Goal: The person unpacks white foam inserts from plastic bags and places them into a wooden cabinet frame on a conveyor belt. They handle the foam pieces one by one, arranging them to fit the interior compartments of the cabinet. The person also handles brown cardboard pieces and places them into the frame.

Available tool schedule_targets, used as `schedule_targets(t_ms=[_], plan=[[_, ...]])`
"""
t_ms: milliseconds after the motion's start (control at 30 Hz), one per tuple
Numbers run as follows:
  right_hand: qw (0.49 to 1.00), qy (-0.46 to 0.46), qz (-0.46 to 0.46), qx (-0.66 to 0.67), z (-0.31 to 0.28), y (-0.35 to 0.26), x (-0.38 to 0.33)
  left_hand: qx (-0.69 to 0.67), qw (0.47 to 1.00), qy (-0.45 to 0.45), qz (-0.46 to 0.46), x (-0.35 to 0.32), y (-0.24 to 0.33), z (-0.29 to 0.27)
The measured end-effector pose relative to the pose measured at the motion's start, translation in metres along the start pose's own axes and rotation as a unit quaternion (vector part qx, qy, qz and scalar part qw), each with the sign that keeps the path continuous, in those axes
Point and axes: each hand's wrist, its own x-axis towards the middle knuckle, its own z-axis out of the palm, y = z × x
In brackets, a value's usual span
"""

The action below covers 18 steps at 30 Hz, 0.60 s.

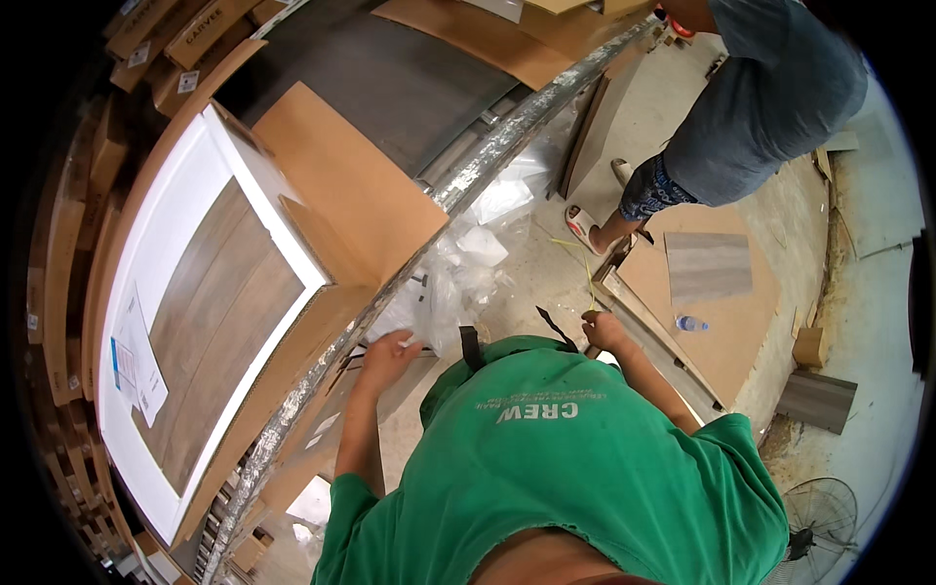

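My left hand [388, 359] is beside the worn metal rail [517, 122], its fingers loosely stretched and apart, close to a heap of crumpled clear plastic wrap [439, 292]. It holds nothing that I can see. My right hand [606, 331] has curled fingers at the end of a thin yellow strap [589, 273], which trails over the floor. Left of the rail, an open cardboard carton [356, 180] lies around a white-framed panel [314, 275] with brown wood-look boards. A white printed sheet [138, 361] rests on that panel.
Stacked brown cartons [73, 253] line the far left. Another person in a grey shirt [726, 146] stands ahead on the right. Near my right arm lies a large cardboard-covered piece [721, 322], bearing a grey board [709, 267] and a small plastic bottle [691, 323]. A fan [821, 512] stands at lower right.
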Motion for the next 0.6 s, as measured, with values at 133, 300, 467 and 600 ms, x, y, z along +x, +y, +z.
schedule_targets(t_ms=[133, 300, 467, 600], plan=[[0.999, -0.032, -0.003, -0.004, 0.035, 0.033, 0.008, -0.012, 0.984, 0.114, -0.138, -0.038, -0.167, 0.051], [0.990, -0.119, -0.072, 0.009, 0.082, 0.148, 0.034, -0.257, 0.816, 0.420, -0.304, -0.097, -0.213, 0.041], [0.979, -0.173, -0.094, -0.045, 0.057, 0.202, 0.085, -0.313, 0.693, 0.560, -0.329, -0.106, -0.203, 0.040], [0.924, -0.169, -0.179, -0.291, -0.009, 0.140, 0.122, -0.419, 0.618, 0.569, -0.344, -0.108, -0.179, 0.037]])
